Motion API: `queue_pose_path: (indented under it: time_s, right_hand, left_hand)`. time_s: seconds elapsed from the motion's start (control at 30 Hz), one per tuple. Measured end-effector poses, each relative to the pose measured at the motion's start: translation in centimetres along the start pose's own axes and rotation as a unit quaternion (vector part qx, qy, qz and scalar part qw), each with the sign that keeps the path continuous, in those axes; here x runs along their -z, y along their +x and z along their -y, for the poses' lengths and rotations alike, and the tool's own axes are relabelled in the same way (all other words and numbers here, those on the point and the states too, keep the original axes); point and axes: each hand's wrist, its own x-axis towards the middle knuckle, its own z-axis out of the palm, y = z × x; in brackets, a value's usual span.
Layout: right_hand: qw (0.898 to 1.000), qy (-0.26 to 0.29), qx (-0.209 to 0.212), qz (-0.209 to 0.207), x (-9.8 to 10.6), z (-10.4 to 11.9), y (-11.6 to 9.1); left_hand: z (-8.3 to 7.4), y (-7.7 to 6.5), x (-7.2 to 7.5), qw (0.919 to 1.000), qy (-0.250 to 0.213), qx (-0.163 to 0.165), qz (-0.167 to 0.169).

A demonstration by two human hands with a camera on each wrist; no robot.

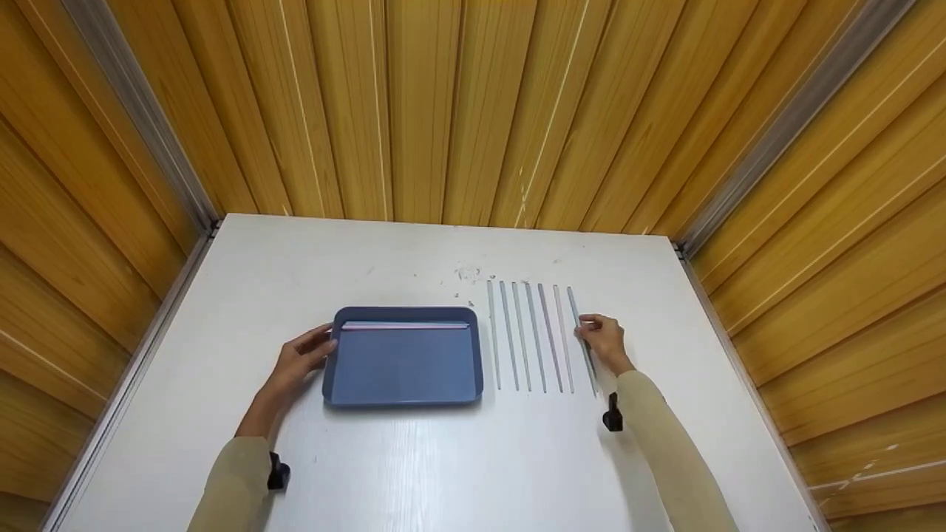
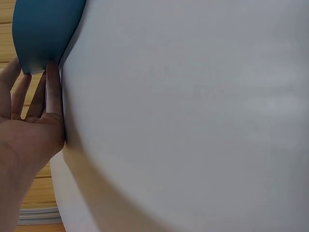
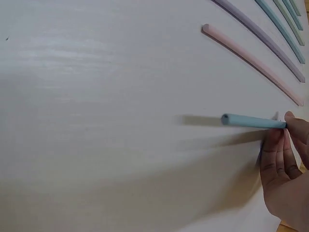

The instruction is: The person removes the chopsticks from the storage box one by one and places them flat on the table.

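Observation:
My left hand (image 1: pixel 298 362) grips the left wall of a blue rectangular tray (image 1: pixel 403 403), thumb at the rim and fingers against the outside. The tray's rounded end (image 2: pixel 46 34) shows in the left wrist view. My right hand (image 1: pixel 604 341) pinches a light blue straw (image 1: pixel 572 301) between thumb and fingers, at the right end of a row. Its near end (image 3: pixel 241 120) is raised off the table with a shadow beneath. Left of it lie a pink straw (image 1: pixel 563 336), a purple straw (image 1: pixel 550 336) and several blue and green ones.
Inside the tray, pink and bluish straws (image 1: pixel 405 326) lie together along the far wall. Small marks (image 1: pixel 468 273) dot the white table (image 1: pixel 414 473) behind the row. Wood-patterned panels (image 1: pixel 421 111) rise at the back and both sides.

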Motion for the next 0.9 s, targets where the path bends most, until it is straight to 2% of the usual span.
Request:
queue_pose_path:
  time_s: [0.53, 0.9]
  right_hand:
    - [0.999, -0.041, 0.018, -0.03, -0.64, -0.05, -0.3]
    - [0.998, -0.049, 0.025, -0.034, -0.82, 0.05, -0.31]
  left_hand:
    - [0.06, 0.19, 0.03, 0.9999, -0.01, 0.0, -0.011]
    - [-0.22, -0.03, 0.04, 0.9999, -0.016, 0.003, -0.001]
